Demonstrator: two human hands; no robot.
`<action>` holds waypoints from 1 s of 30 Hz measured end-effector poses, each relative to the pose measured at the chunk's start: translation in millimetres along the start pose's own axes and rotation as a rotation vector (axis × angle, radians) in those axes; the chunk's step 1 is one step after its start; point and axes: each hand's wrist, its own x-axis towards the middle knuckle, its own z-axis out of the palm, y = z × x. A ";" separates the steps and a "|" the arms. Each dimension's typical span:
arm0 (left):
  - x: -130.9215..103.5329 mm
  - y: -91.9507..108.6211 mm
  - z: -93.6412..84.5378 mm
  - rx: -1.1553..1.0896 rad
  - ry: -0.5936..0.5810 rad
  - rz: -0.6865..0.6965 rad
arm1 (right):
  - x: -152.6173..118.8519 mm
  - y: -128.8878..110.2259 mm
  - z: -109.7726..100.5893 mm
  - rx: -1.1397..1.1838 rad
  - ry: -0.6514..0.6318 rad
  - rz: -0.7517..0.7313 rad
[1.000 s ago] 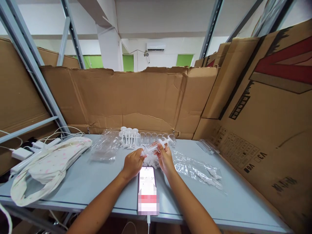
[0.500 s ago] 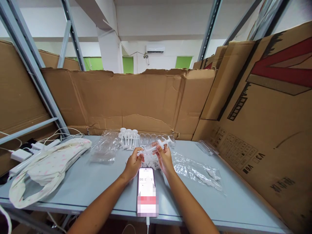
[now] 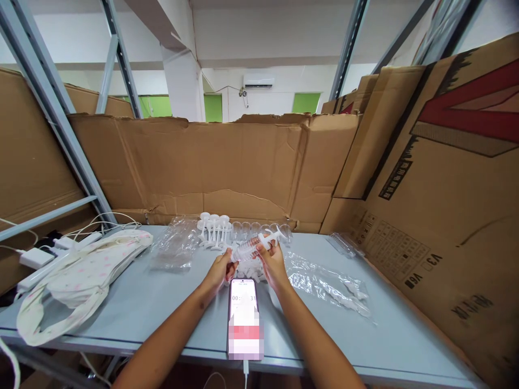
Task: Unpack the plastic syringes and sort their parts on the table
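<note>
A clear plastic syringe [image 3: 245,250] with a white plunger is held tilted between my two hands, its plunger end up and to the right. My left hand [image 3: 222,268] pinches the lower left tip end. My right hand [image 3: 271,261] is closed round the barrel near the plunger end. Just below lie small white plastic pieces [image 3: 250,269], partly hidden by my hands. Behind stand several white plungers [image 3: 214,231] in a cluster, and beside them a row of clear barrels [image 3: 246,230].
A phone [image 3: 244,319] with a timer lies at the table's front, its cable hanging down. Plastic bags lie left [image 3: 176,243] and right [image 3: 324,283]. A pale cloth bag [image 3: 87,275] and a power strip [image 3: 60,259] sit at left. Cardboard walls [image 3: 227,167] enclose the back and sides.
My left hand has shifted slightly left and down on the tip end. The white plunger sits a little further left and lower. Both hands still hold the syringe.
</note>
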 end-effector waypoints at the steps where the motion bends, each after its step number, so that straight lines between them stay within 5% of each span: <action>1: 1.4 0.1 -0.2 -0.027 0.003 -0.002 | -0.1 0.3 0.0 -0.005 -0.006 -0.003; 8: -7.4 5.5 4.7 -0.005 0.127 0.240 | -1.0 -3.2 1.8 0.031 0.010 -0.010; 17: -4.5 9.0 -1.4 0.054 0.094 0.049 | 1.5 -4.2 -1.8 0.019 0.022 -0.038; 24: 2.3 13.4 -35.3 0.843 0.448 0.349 | 7.5 -9.4 -8.6 -0.012 0.130 -0.062; 30: 13.5 3.3 -49.8 0.947 0.354 0.318 | 11.1 -12.8 -13.1 -0.027 0.172 -0.067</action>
